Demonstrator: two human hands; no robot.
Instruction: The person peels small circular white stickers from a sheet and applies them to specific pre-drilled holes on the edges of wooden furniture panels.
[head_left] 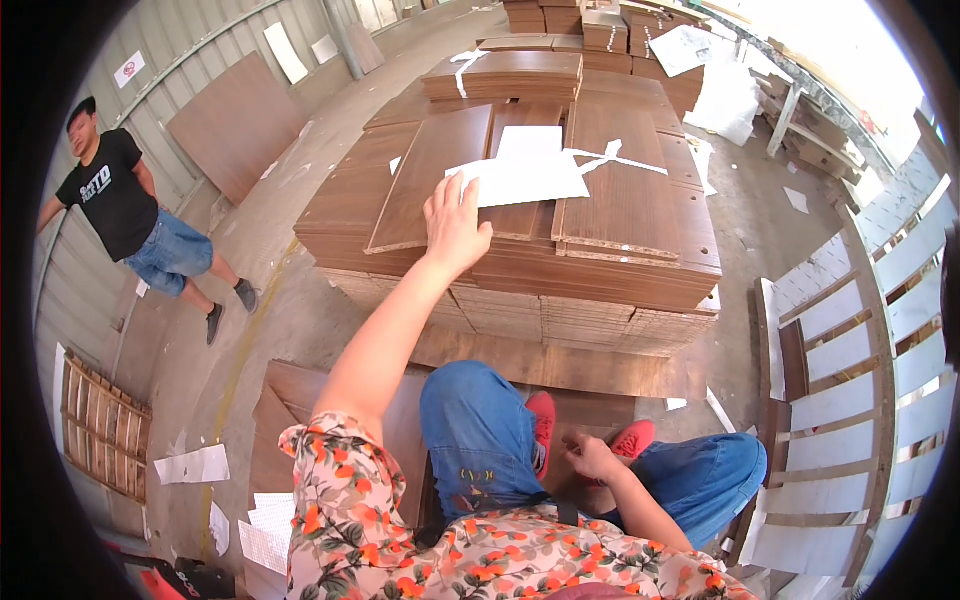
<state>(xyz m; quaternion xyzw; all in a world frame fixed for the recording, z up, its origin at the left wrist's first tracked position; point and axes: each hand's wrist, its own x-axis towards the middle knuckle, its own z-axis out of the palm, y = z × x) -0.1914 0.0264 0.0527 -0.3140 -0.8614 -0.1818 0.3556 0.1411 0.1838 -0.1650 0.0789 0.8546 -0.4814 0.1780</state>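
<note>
My left hand (455, 222) reaches forward over a stack of brown wood-grain panels (615, 190). Its fingers are stretched out and lie on the left edge of some white paper sheets (535, 178), with the thumb apart. The sheets rest across the top panels, beside a white tie strip (612, 157). My right hand (592, 457) hangs low between my knees, close to my red shoes (632, 438). Its fingers are loosely bent and apart, and I see nothing held in them.
Another tied bundle of panels (510, 75) sits behind on the same pile. A person (130, 200) stands at the left by the metal wall. Slatted racking (830, 360) is on the right. Loose paper (192, 466) lies on the floor at the left.
</note>
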